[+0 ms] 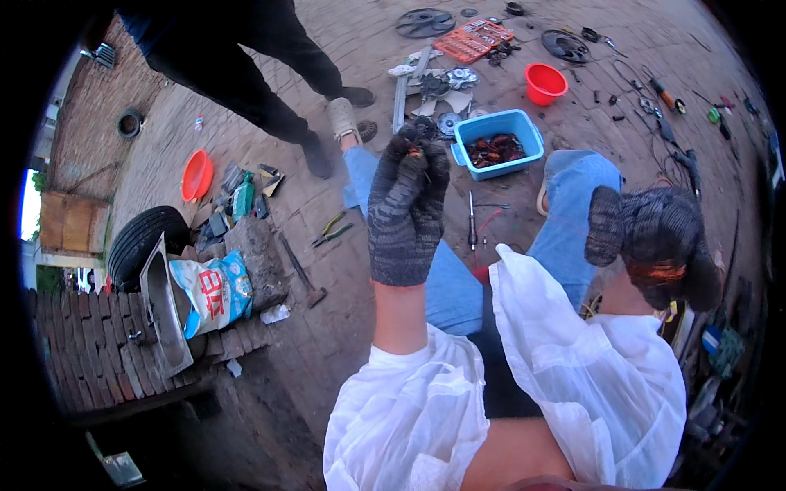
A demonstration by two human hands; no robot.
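Both of my hands wear dark grey knitted gloves. My left hand (407, 209) is raised in front of me, its fingers pinched together around a small dark piece with an orange bit (415, 153) at the fingertips; its kind is unclear. My right hand (647, 233) is held apart at the right, fingers curled, with a bundle of copper wire (657, 272) showing in its grasp. Beyond my knees stands a light blue plastic basin (501, 168) holding reddish-brown coppery scraps (494, 150). On the ground between my legs lies a screwdriver (472, 222).
Pliers (332, 231) and a hammer (304, 274) lie at left, near a sack (211, 293), a metal sink (161, 307) and a tyre (147, 245). Red bowls (546, 84), an orange tool case (473, 41) and metal parts lie farther off. Another person's legs (246, 69) stand at far left.
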